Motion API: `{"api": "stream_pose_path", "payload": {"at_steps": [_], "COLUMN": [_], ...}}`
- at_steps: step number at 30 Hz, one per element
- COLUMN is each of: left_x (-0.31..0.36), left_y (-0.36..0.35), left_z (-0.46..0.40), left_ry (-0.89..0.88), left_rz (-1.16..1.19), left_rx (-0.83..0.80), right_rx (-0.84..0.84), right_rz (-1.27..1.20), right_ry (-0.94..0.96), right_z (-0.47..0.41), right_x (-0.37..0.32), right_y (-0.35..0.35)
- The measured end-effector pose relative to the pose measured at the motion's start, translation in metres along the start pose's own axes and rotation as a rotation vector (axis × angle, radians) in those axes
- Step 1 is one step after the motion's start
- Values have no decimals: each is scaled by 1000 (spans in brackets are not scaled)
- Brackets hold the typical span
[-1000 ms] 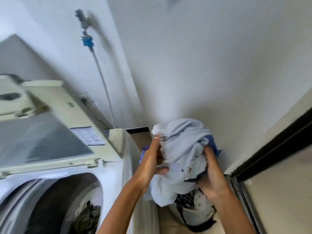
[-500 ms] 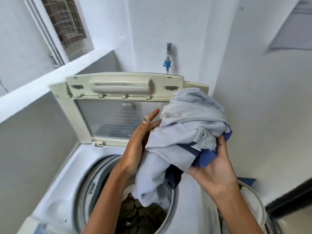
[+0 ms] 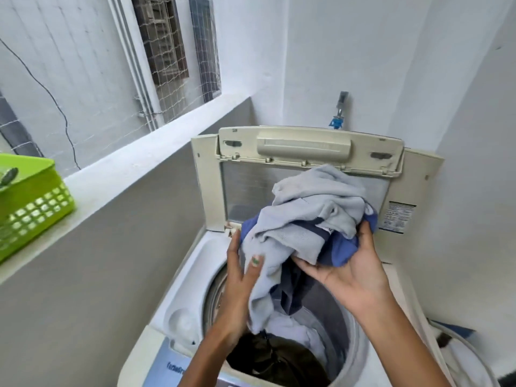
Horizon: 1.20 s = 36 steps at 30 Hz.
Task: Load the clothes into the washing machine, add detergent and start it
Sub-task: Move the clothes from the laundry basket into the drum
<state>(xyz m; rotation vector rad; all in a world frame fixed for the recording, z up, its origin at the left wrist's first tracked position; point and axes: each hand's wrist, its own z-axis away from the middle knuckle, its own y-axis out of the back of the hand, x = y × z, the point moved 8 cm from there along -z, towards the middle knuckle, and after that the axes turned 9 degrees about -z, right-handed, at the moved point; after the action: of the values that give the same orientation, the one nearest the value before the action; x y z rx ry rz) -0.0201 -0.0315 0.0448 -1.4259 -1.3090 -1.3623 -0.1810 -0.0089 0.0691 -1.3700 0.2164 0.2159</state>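
Looking down from the head view, saw a bundle of clothes [image 3: 312, 219], pale grey over blue, held above the open drum [image 3: 282, 325] of the top-loading washing machine [image 3: 178, 297], its loose grey tail hanging into the opening. Left hand [image 3: 240, 280] against the bundle's left side, fingers nearly straight and a little spread, thumb lying over the grey cloth, a flat press more than a closed grip. Right hand [image 3: 349, 269] cupped under the blue part, palm up, fingers curled round the cloth from below and thumb raised along its right edge. Inside the drum, dark brown and white garments [image 3: 279, 356] already lying at the bottom. Lid [image 3: 310, 146] standing upright behind the bundle. On the ledge [image 3: 145, 169] at the left, a green basket [image 3: 30, 208]. On the wall behind the lid, a tap [image 3: 341, 107] with a blue fitting.
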Motion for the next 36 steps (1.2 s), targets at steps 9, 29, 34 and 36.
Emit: {"api": "stream_pose_path", "payload": {"at_steps": [9,29,34,36], "left_x": [38,100,114,116], "left_y": [11,-20,-14,2], "left_z": [-41,-107,-105,-107], "left_ry": [-154,-95,-166,-199], "left_rz": [23,57,57,23], "left_rx": [139,-283,-275,-241], "right_rx": [155,-70,-124,-140], "right_rz": [256,1513,1654,1562], "right_ry": [-33,280,426,492], "right_z": [-13,-20,-29,-21], "right_x": [17,-26,-34,-40], "right_y": [22,-39,-85,-104]}}
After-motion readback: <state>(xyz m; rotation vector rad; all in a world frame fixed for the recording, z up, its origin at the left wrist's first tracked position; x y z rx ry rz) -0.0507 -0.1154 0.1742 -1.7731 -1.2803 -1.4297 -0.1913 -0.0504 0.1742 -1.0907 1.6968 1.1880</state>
